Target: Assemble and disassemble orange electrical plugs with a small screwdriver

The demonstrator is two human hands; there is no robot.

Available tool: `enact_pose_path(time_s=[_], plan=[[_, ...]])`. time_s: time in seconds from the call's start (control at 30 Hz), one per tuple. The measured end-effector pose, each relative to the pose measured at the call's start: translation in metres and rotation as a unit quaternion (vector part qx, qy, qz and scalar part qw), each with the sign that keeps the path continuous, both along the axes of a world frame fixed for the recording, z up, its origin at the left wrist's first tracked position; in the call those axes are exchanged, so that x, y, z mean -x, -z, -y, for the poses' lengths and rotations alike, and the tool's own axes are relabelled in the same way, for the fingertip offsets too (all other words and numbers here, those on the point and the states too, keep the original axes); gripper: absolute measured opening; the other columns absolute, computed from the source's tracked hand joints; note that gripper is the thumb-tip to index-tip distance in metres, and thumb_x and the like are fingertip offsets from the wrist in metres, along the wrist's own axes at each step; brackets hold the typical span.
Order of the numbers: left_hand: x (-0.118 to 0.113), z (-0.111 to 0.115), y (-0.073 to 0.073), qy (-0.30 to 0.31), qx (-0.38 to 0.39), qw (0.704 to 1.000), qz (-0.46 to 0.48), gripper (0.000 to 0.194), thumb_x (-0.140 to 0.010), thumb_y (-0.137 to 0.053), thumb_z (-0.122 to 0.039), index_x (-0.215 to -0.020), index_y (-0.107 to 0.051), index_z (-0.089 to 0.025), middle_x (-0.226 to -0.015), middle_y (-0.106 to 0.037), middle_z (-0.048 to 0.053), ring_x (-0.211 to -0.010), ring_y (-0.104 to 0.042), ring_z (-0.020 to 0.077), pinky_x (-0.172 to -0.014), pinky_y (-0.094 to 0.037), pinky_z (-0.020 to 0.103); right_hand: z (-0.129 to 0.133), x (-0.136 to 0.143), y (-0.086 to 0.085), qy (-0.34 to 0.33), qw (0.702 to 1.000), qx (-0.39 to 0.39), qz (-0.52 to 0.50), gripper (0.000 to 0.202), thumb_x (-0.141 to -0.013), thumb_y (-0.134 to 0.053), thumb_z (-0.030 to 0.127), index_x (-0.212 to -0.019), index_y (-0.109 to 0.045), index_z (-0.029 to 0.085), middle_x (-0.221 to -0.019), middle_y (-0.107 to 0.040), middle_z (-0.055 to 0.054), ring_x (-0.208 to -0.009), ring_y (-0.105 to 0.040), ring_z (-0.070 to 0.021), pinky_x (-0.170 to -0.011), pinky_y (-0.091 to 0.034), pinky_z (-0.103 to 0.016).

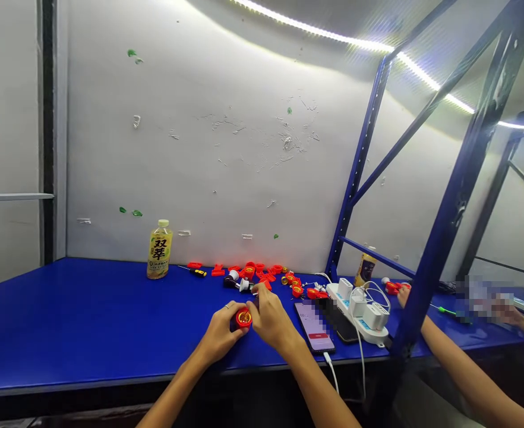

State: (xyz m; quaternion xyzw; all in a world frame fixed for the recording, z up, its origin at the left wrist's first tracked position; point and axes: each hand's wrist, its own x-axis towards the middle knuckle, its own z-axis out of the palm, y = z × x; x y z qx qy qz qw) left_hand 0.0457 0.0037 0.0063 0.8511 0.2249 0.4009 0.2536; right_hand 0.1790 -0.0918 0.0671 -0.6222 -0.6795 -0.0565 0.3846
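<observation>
My left hand [223,330] is closed around a red lamp socket [244,318] with a brass-coloured inner ring, its open face turned up towards me. Close against it on the right, my right hand [268,317] has its fingers pinched together. Whatever sits between those fingers is too small and hidden to name. Just beyond the hands lie loose red plastic parts [267,276], some with brass-coloured rings. Among them are a black-and-white piece [231,279] and a second white-topped piece [245,285].
A yellow drink bottle [159,249] and a screwdriver [193,271] stand and lie on the blue table [88,327]. To the right are a phone [311,324], a dark phone-like slab [343,324] and a white power strip [355,312] with chargers. Past the blue frame post [449,196], another person's hand [403,295] shows.
</observation>
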Motion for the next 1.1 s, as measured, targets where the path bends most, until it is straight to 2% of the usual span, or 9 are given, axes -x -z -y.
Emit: enact_pose_path(time_s=[0.07,0.17,0.33,0.47,0.57,0.8,0.93,1.1], plan=[[0.000,0.000,0.000,-0.002,-0.004,1.000,-0.001,0.023,-0.074,-0.067,-0.023,-0.098,-0.067,-0.021,-0.090,-0.067,0.002,-0.081,-0.061,0.0198,-0.075,-0.046,0.030,-0.005,0.000,0.004,-0.019,0.999,-0.010,-0.035,0.008,-0.092,-0.052,0.020,-0.097,-0.058,0.017,-0.089,-0.069,-0.008,-0.082,-0.066,-0.0200,-0.071,-0.047,-0.028],[0.000,-0.002,0.000,0.003,-0.007,1.000,0.003,0.024,-0.075,-0.067,-0.024,-0.099,-0.067,-0.021,-0.092,-0.068,0.002,-0.084,-0.062,0.0204,-0.077,-0.047,0.030,-0.011,-0.003,0.008,-0.039,0.997,-0.020,-0.064,0.012,-0.094,-0.050,0.023,-0.085,-0.057,0.019,-0.078,-0.067,-0.004,-0.070,-0.063,-0.0174,-0.062,-0.044,-0.027],[-0.001,-0.004,0.001,0.002,0.000,1.000,0.008,0.032,-0.074,-0.067,-0.025,-0.106,-0.066,-0.021,-0.098,-0.068,0.004,-0.089,-0.063,0.0219,-0.081,-0.048,0.032,-0.009,-0.008,0.007,-0.053,0.995,-0.051,-0.074,0.013,-0.095,-0.048,0.024,-0.085,-0.055,0.021,-0.074,-0.064,-0.002,-0.063,-0.058,-0.0155,-0.058,-0.040,-0.026],[-0.001,-0.007,0.004,0.006,-0.011,1.000,0.009,0.029,-0.075,-0.067,-0.025,-0.103,-0.067,-0.022,-0.097,-0.069,0.003,-0.089,-0.063,0.0223,-0.080,-0.049,0.032,-0.005,-0.005,0.006,-0.063,0.997,-0.018,-0.051,0.011,-0.095,-0.047,0.024,-0.087,-0.054,0.021,-0.074,-0.064,-0.001,-0.065,-0.060,-0.0158,-0.059,-0.041,-0.026],[-0.001,-0.009,0.006,0.008,-0.016,1.000,0.010,0.027,-0.074,-0.068,-0.026,-0.101,-0.068,-0.022,-0.098,-0.069,0.004,-0.090,-0.063,0.0231,-0.080,-0.050,0.032,-0.002,-0.002,0.004,-0.043,0.999,0.008,-0.024,0.010,-0.096,-0.046,0.022,-0.092,-0.054,0.020,-0.079,-0.066,-0.002,-0.071,-0.062,-0.0161,-0.062,-0.042,-0.025],[-0.001,-0.006,0.001,0.010,-0.020,1.000,0.016,0.026,-0.074,-0.068,-0.025,-0.101,-0.068,-0.022,-0.093,-0.069,0.002,-0.086,-0.063,0.0216,-0.077,-0.049,0.030,0.001,-0.002,-0.001,-0.015,1.000,0.008,0.002,0.011,-0.097,-0.043,0.022,-0.094,-0.054,0.018,-0.085,-0.068,-0.004,-0.076,-0.064,-0.0168,-0.065,-0.042,-0.026],[0.000,0.000,-0.001,0.021,-0.022,0.999,0.012,0.021,-0.076,-0.066,-0.022,-0.097,-0.067,-0.021,-0.090,-0.066,0.002,-0.082,-0.061,0.0194,-0.075,-0.047,0.029,0.003,-0.001,0.001,-0.025,0.999,0.026,-0.010,0.012,-0.097,-0.043,0.022,-0.094,-0.054,0.019,-0.085,-0.068,-0.004,-0.075,-0.064,-0.0164,-0.064,-0.042,-0.025],[0.001,0.002,0.000,0.028,-0.011,1.000,0.007,0.024,-0.075,-0.063,-0.016,-0.098,-0.066,-0.021,-0.093,-0.065,0.002,-0.084,-0.060,0.0191,-0.077,-0.046,0.029,0.007,0.001,0.004,-0.048,0.998,0.024,-0.023,0.014,-0.098,-0.041,0.023,-0.094,-0.053,0.019,-0.087,-0.068,-0.005,-0.077,-0.064,-0.0174,-0.065,-0.044,-0.026]])
